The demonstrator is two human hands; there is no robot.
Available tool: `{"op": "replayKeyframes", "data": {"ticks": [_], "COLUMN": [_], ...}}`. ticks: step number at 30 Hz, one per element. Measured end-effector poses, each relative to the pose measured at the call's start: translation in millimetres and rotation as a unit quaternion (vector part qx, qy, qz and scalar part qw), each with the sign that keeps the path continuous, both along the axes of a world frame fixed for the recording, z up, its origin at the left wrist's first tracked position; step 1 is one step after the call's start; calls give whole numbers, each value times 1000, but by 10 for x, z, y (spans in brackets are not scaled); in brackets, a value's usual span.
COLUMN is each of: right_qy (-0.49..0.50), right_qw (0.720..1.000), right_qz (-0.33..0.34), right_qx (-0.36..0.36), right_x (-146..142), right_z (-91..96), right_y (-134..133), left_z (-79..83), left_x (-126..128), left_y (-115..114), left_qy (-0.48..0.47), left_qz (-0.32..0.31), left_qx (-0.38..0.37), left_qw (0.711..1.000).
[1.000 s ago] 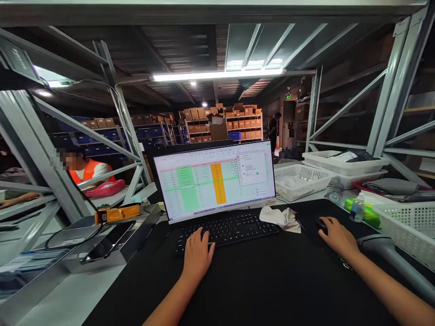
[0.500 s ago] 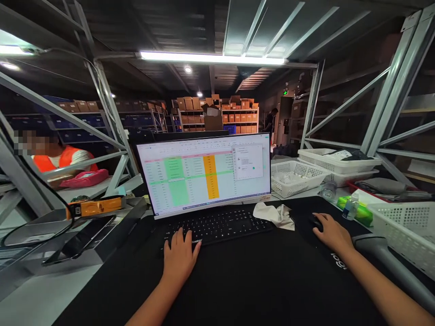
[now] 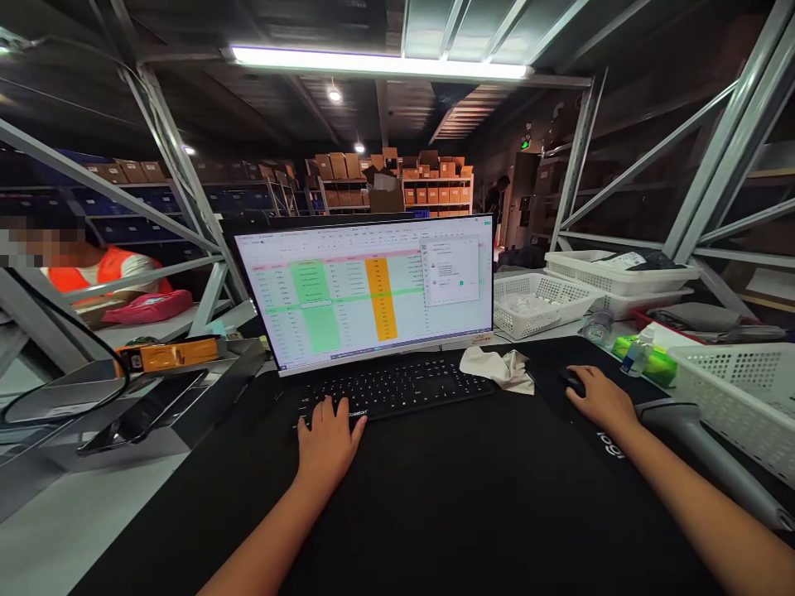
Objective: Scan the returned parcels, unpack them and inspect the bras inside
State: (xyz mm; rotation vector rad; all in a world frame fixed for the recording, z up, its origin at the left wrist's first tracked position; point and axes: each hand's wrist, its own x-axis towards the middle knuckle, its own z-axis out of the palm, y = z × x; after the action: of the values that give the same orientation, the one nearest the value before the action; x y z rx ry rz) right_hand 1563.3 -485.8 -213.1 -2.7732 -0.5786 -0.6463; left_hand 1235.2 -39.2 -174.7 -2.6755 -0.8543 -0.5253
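My left hand (image 3: 327,443) lies flat on the near left edge of a black keyboard (image 3: 397,387), fingers stretched over the keys. My right hand (image 3: 597,401) is curled over a black mouse (image 3: 571,382) on the black desk mat (image 3: 447,497). Behind the keyboard stands a monitor (image 3: 366,288) showing a spreadsheet with green and orange columns. A crumpled white cloth (image 3: 497,367) lies between the keyboard and the mouse.
White perforated baskets (image 3: 733,389) (image 3: 540,308) stand at the right, with a small bottle (image 3: 632,356) and a green pack beside them. A grey handheld scanner (image 3: 701,439) lies by my right forearm. An orange device (image 3: 171,354) and dark trays sit at left. A person in an orange vest (image 3: 99,269) works behind the left rack.
The view has tilted and shifted, so the desk sits higher in the picture. My left hand slid a little left along the keyboard edge. My right hand stays on the mouse.
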Motion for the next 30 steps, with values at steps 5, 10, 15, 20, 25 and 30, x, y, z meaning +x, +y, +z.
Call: {"op": "replayKeyframes", "data": {"ticks": [5, 10, 15, 20, 25, 30], "right_qy": [9, -10, -21, -36, -47, -23], "right_qw": [1000, 1000, 1000, 999, 997, 996], "right_qz": [-9, 8, 8, 16, 40, 69], "right_qx": [7, 19, 14, 3, 37, 55], "right_x": [35, 121, 145, 170, 324, 437], "right_z": [6, -66, -111, -137, -235, -261], "right_y": [9, -23, -47, -62, -104, -133], "left_z": [-11, -20, -5, 1, -6, -8], "left_x": [-13, -40, -48, -49, -48, -44], "left_y": [-7, -15, -32, -39, -32, -39], "left_qy": [-12, -23, -16, -11, -1, 6], "left_qz": [-4, -11, -9, -5, 10, 25], "left_qx": [-3, 3, 6, 11, 2, -7], "left_qw": [1000, 1000, 1000, 1000, 1000, 1000]}}
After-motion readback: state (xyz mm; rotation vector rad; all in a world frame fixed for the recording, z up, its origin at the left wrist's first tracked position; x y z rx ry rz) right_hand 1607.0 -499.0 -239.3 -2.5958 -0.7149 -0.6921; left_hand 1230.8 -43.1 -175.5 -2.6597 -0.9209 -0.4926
